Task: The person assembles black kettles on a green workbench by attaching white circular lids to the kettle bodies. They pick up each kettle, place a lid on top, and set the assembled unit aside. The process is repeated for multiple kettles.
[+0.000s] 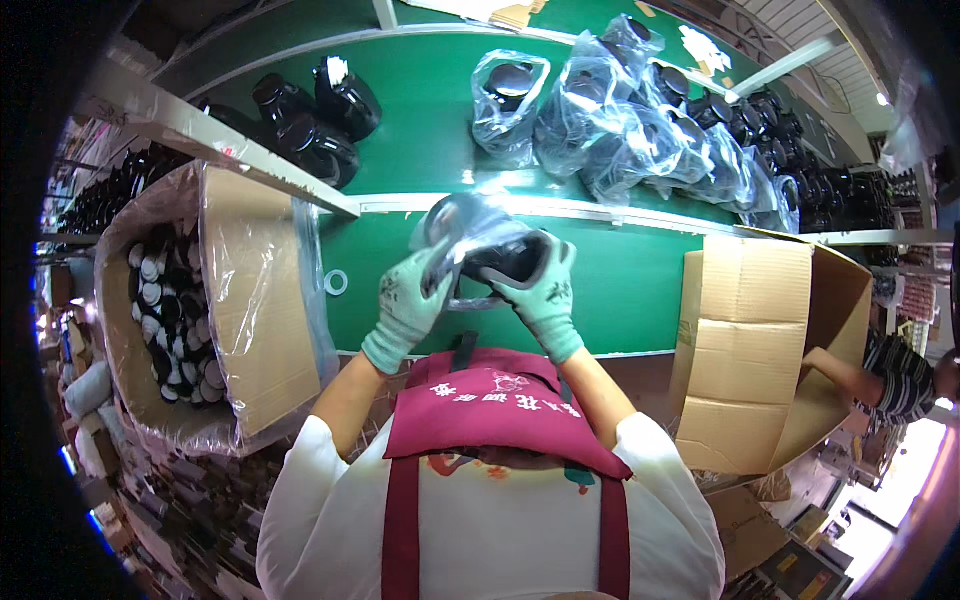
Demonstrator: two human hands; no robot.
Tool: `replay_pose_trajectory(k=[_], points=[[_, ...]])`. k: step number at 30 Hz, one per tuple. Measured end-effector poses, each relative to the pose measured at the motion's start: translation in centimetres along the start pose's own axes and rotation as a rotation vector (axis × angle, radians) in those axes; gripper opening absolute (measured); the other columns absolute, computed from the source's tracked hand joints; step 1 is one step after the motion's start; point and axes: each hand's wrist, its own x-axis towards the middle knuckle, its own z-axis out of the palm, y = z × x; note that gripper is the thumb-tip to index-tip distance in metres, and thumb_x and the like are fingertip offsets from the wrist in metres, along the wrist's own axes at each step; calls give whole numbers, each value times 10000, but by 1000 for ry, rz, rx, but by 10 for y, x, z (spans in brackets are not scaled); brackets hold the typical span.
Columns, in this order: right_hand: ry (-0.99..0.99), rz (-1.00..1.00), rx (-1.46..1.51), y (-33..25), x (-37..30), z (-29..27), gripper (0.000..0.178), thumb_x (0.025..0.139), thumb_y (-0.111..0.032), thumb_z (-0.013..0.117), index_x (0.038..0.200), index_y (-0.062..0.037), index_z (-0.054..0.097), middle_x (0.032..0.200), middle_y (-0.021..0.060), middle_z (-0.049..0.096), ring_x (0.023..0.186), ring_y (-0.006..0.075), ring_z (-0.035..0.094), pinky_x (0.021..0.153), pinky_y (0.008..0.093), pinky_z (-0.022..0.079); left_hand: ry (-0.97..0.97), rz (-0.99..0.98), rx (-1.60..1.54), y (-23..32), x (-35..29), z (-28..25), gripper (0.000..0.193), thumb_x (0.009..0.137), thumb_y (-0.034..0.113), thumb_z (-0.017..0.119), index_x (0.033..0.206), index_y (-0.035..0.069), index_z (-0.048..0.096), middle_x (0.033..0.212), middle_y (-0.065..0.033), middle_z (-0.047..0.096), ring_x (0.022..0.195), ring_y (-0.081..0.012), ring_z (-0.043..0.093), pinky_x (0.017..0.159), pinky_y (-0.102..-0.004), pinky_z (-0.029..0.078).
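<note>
Both my hands wear pale green gloves and meet above the near strip of the green bench. Between them is a glossy black rounded vessel (462,222), jug-like, with clear plastic film around it. My left hand (408,300) is closed on its left side, the thumb against the film. On the right, my right hand (540,290) grips its dark near end, the fingers curled around the edge. Glare and the film hide the vessel's exact shape. A white ring (337,283), like a tape roll, lies on the bench to the left of my left hand.
Several bare black vessels (315,145) stand at the back left; bagged ones (625,130) crowd the back right. A metal rail (600,212) crosses the green bench. Cartons flank me: a film-lined one (262,300) holding black-and-white parts, and another (748,350) with a person's arm (845,375) reaching in.
</note>
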Motion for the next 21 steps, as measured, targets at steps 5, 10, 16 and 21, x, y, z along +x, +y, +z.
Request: replay_pose_trajectory(k=[5,10,16,21], points=[[-132,-8,-267,-27,54,28,816,625,-486,866,1261,-102,531,1136,225,508,1018,395,571,810,484,522,115,10,43,3,29,-4,351,888,202,660,1217,82,683,1038,-159,716,892,-296,704,765,-361,546],[-213,-169,-371,-40,50,58,812,702,-481,827,1322,-58,515,1185,194,606,1099,387,528,940,457,445,159,105,-701,-41,-12,3,631,889,67,672,1471,43,430,1317,-159,594,1077,-175,616,923,-346,521],[100,-247,-340,11,43,55,862,830,-364,776,1484,-16,335,1407,285,442,1251,454,468,1058,531,387,-80,-154,109,-84,-47,26,872,785,372,767,1483,54,353,1490,-258,319,1388,-386,332,1164,-476,288],[-447,284,578,53,64,66,485,832,-113,769,1220,25,513,1015,114,599,819,179,595,599,295,526,-101,-438,34,-71,-31,74,649,772,396,755,1280,41,561,1467,-276,362,1336,-450,395,1118,-501,345]])
